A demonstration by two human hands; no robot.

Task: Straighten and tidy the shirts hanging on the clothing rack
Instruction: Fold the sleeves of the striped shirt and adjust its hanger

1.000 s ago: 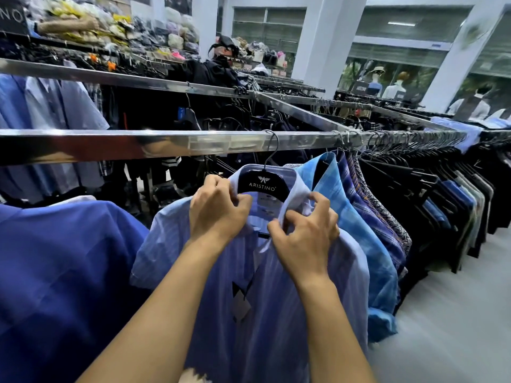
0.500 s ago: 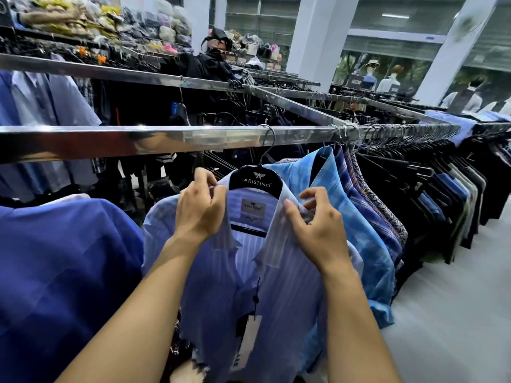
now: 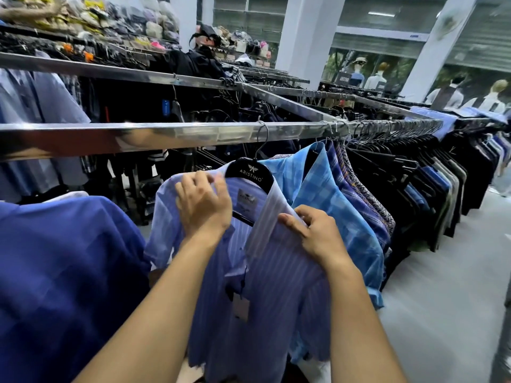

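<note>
A light blue striped shirt (image 3: 276, 272) hangs on a black hanger (image 3: 250, 172) from the chrome rail (image 3: 166, 136). My left hand (image 3: 203, 203) holds the left side of its collar, fingers curled over the fabric. My right hand (image 3: 318, 233) pinches the right collar and front edge, pulling it outward. A price tag (image 3: 240, 308) dangles at the front opening. A dark blue shirt (image 3: 63, 272) hangs to the left. On the right hangs a light blue checked shirt (image 3: 331, 200).
Further right the rail carries several patterned and dark shirts (image 3: 414, 189) packed close. Parallel rails (image 3: 124, 74) with more clothes stand behind. Grey floor (image 3: 442, 286) runs along the right. White pillars (image 3: 307, 37) and mannequins (image 3: 376, 76) stand at the back.
Both hands moved apart from the collar's middle. The right hand slid down and right along the collar edge, spreading the shirt front open; the left hand stays at the left collar.
</note>
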